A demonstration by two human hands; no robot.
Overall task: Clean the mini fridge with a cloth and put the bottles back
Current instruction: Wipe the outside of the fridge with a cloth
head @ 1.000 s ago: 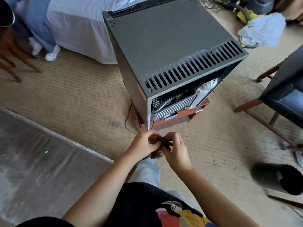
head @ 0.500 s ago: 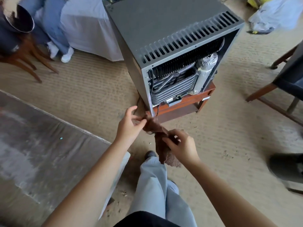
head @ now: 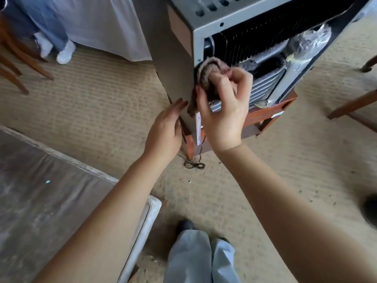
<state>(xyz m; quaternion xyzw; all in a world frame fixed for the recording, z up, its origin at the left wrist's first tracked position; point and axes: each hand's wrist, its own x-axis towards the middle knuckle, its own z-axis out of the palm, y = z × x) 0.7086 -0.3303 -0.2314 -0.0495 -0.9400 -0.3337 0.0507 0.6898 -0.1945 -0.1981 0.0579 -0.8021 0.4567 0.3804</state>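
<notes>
The right hand is gripping a bunched brown cloth, thumb and curled fingers closing round it, and is pressing it against the rear corner of the mini fridge, just where the grey side panel is meeting the open back. The left hand is lying spread, its fingers straight and together, the tips touching the lower edge of that side panel just beside the hanging end of the cloth. Behind the cloth the fridge's back is showing dark coils and a foil-wrapped part. The fridge is standing on a low reddish wooden stand, and a thin dark cord is trailing from beneath it onto the beige carpet. The person's legs in pale trousers are showing at the bottom. A worn grey pad is lying to the left. Farther off, another person in blue trousers and white shoes is standing beside a white bedcover, and wooden chair legs are reaching in at the right.
</notes>
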